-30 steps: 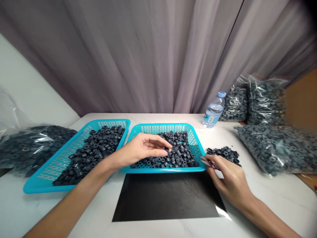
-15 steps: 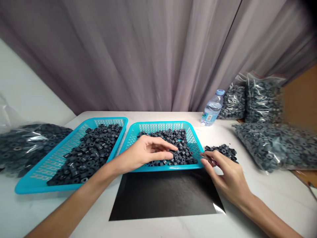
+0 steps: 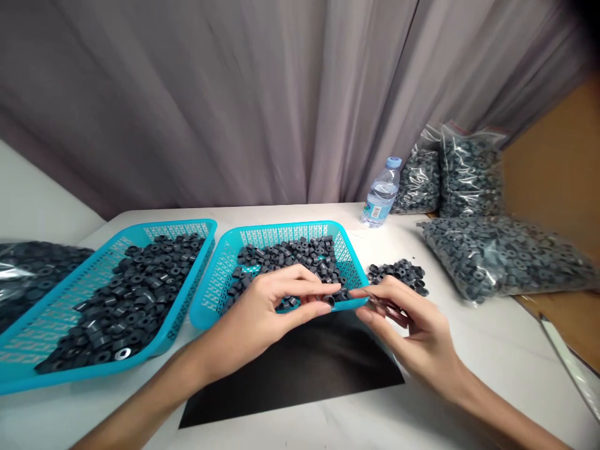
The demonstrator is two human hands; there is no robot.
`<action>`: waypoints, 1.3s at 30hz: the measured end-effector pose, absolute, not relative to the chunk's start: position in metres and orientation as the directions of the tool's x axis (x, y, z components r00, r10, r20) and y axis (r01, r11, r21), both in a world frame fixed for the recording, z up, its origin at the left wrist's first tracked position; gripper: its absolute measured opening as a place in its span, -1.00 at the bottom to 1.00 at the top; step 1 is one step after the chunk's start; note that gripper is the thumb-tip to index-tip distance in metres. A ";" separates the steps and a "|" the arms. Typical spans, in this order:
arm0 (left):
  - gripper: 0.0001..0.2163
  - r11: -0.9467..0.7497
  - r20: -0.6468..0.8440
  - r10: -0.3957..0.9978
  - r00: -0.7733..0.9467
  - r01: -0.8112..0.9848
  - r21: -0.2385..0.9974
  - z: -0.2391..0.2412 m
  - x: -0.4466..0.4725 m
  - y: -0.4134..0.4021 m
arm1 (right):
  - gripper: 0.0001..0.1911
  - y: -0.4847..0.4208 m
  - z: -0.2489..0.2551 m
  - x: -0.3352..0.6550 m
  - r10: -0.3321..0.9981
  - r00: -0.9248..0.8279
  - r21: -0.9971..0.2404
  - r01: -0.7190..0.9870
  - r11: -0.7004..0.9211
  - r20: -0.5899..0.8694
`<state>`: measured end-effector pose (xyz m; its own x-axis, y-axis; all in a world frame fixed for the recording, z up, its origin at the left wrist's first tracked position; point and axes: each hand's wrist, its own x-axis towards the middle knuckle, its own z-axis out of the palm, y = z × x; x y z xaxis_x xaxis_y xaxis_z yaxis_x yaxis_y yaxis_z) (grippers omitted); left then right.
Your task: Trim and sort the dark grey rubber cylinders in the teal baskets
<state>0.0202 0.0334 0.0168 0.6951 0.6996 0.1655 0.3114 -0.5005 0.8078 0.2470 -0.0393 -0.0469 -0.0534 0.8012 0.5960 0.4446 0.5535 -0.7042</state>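
Observation:
My left hand (image 3: 272,306) is above the front of the right blue basket (image 3: 206,320), pinching a small black ring-shaped piece (image 3: 329,301) between thumb and fingertips. Facing it at the basket's front right corner, my right hand (image 3: 417,319) is closed round a thin metal tool (image 3: 382,302); the fingers cover most of it, and its kind is unclear. Many small black pieces (image 3: 304,250) with holes lie in that basket. Below both hands a black sheet (image 3: 285,381) lies on the white table.
At left stands another blue basket (image 3: 94,376) full of black pieces, beside a clear bag (image 3: 28,269). A loose pile (image 3: 398,275) lies right of the middle basket. Behind are a water bottle (image 3: 381,194) and filled bags (image 3: 471,172); another bag (image 3: 510,256) lies at right.
The view has turned to the right. My hands have come closer together, the left lower towards the basket's front rim and the right beside it with the metal tool.

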 end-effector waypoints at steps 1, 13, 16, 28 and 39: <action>-0.72 -0.545 0.195 0.695 0.692 0.329 0.771 0.016 0.022 0.031 | -0.83 -0.041 -0.047 0.244 0.798 -0.026 -0.717 0.423 0.554 0.602; -0.61 -0.756 0.384 0.542 0.747 0.234 0.612 0.011 0.034 0.012 | -0.74 -0.048 -0.053 0.236 0.675 0.002 -0.580 0.512 0.633 0.738; -0.60 -0.772 0.423 0.531 0.734 0.214 0.598 0.009 0.034 0.013 | -0.70 -0.048 -0.052 0.236 0.657 -0.010 -0.566 0.496 0.658 0.754; -0.57 -0.731 0.423 0.541 0.727 0.158 0.664 0.003 0.034 0.013 | -0.75 -0.048 -0.052 0.238 0.632 -0.019 -0.540 0.500 0.677 0.774; -0.73 -0.764 0.471 0.577 0.667 0.238 0.600 0.002 0.033 0.015 | -0.83 -0.049 -0.059 0.233 0.761 0.122 -0.741 0.368 0.562 0.638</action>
<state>0.0335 0.0154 0.0021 0.6666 0.5774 0.4714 0.2376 -0.7641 0.5998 0.2333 -0.0486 -0.0595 0.1217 0.7607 0.6376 0.3680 0.5620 -0.7408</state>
